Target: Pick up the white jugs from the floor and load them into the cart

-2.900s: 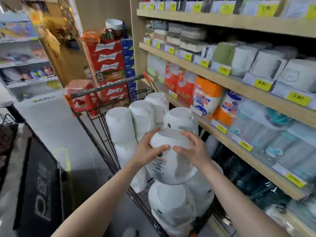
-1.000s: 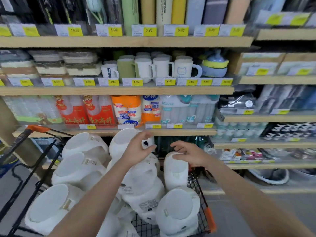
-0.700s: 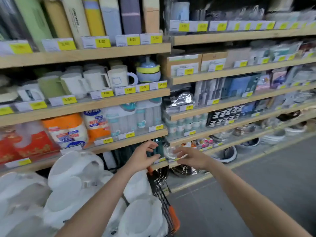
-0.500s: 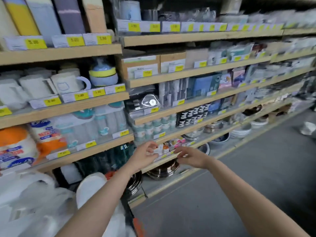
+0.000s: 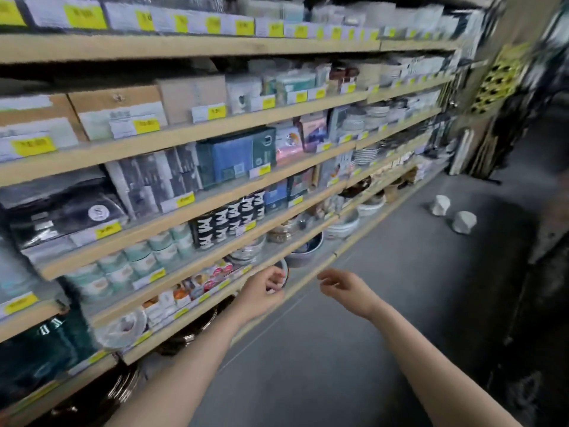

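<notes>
Two white jugs lie on the grey floor far down the aisle at the right, one [image 5: 440, 205] nearer the shelves and the other [image 5: 464, 222] just right of it. My left hand [image 5: 261, 293] hangs in front of the low shelf edge, fingers loosely curled and holding nothing. My right hand [image 5: 345, 289] is beside it over the floor, fingers apart and empty. Both hands are well short of the jugs. The cart is out of view.
Long wooden shelves [image 5: 197, 131] of boxed goods, cups and bowls run along the left into the distance. Bowls and plates [image 5: 341, 226] sit on the lowest shelf near the floor. Dark racks [image 5: 542, 211] stand at the right. Bare grey floor [image 5: 385, 303] stretches toward the jugs.
The view has swung right, away from the cart full of jugs, which has left the frame. My hands let go of the jug in the cart and are empty. Two jugs on the floor came into sight.
</notes>
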`<act>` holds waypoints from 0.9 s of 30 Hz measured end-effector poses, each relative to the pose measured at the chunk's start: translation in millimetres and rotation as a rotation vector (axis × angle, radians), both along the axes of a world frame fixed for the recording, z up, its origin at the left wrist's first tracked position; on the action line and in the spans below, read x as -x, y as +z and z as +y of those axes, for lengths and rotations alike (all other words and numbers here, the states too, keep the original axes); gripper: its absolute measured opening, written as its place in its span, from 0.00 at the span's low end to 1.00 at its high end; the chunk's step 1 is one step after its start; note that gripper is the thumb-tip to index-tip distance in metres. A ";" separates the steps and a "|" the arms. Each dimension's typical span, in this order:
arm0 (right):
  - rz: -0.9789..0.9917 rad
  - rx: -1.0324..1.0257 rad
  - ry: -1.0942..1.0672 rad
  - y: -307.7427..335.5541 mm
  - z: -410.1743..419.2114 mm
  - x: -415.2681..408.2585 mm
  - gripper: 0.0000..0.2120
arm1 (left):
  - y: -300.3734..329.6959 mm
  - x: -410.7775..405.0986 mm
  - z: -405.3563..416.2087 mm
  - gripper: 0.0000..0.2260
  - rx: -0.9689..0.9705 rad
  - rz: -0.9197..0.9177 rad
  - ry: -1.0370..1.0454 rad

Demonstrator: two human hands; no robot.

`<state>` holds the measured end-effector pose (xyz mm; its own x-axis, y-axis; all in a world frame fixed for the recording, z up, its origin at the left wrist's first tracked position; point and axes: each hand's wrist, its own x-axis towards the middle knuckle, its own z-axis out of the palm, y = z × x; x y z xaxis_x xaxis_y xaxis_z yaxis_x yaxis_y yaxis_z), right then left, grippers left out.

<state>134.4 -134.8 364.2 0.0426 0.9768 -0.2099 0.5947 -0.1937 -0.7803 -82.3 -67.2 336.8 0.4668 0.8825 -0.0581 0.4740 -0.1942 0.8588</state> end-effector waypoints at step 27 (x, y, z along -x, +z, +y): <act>0.202 0.179 -0.458 -103.0 252.4 -435.9 0.17 | -91.8 -456.2 354.9 0.14 0.162 0.069 -0.339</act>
